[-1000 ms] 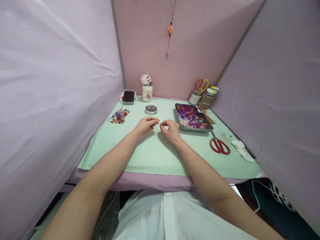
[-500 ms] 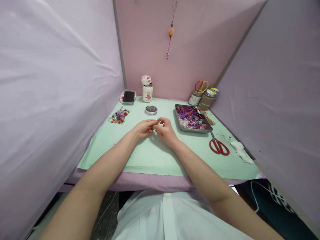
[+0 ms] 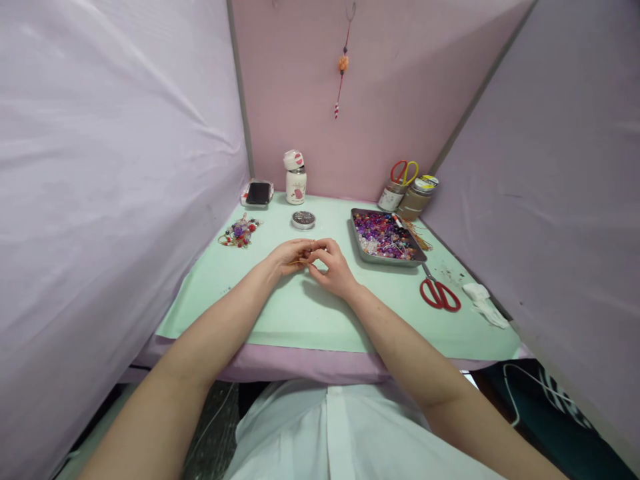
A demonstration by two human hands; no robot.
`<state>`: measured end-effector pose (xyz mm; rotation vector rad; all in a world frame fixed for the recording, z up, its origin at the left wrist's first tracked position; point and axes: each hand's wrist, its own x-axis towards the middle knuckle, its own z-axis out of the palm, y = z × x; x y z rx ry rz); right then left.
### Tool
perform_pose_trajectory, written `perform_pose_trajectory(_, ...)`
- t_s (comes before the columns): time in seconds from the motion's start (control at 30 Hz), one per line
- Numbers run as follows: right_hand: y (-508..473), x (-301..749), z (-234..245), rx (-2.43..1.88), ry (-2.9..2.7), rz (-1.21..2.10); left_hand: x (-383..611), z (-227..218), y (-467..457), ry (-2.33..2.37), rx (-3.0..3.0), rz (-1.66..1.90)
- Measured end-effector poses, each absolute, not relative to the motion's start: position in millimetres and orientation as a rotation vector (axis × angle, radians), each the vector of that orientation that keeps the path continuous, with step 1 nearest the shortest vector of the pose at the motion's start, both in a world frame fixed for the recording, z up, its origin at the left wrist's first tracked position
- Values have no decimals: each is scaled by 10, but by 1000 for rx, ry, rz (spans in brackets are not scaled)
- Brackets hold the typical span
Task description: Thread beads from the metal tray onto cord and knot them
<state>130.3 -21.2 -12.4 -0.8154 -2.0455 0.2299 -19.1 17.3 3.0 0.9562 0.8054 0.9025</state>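
My left hand (image 3: 290,256) and my right hand (image 3: 334,268) meet over the middle of the green-covered table, fingertips touching. A thin yellowish cord (image 3: 296,263) shows against the fingers of my left hand, which are closed on it. The thumb and forefinger of my right hand are bent in a pinch at the same spot; what lies between them is too small to tell. Just beyond the hands is a round tin (image 3: 303,220) with small dark grey contents. Right of them stands a metal tray (image 3: 393,261) of purple, orange and clear beads (image 3: 383,233).
Red-handled scissors (image 3: 440,295) lie near a crumpled white tissue (image 3: 485,305). A beaded pile (image 3: 241,231) sits at left, with a phone-like black slab (image 3: 259,193) and a white bottle (image 3: 296,185) behind. Jars (image 3: 416,198) stand at back right. A beaded string (image 3: 343,63) hangs on the pink wall.
The fingers of my right hand have shifted slightly, the thumb lower and further from the forefinger. The yellowish cord now shows at my left hand. The things on the table stay put.
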Motion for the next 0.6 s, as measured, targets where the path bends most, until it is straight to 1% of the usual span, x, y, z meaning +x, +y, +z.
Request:
perform_pose_trajectory(0.13,-220,1278,-136,-846,-1945,326,-158,-17,185,949,1017,1016)
perform_pose_trajectory(0.3,-197,1266,-144,-1013,-1767,416,-124,-55,205,1052,1068,1173)
perform_pose_trajectory(0.6,-124,1302,-210,-1051,-1729,457,-106,-44,203,1065,1097,1232)
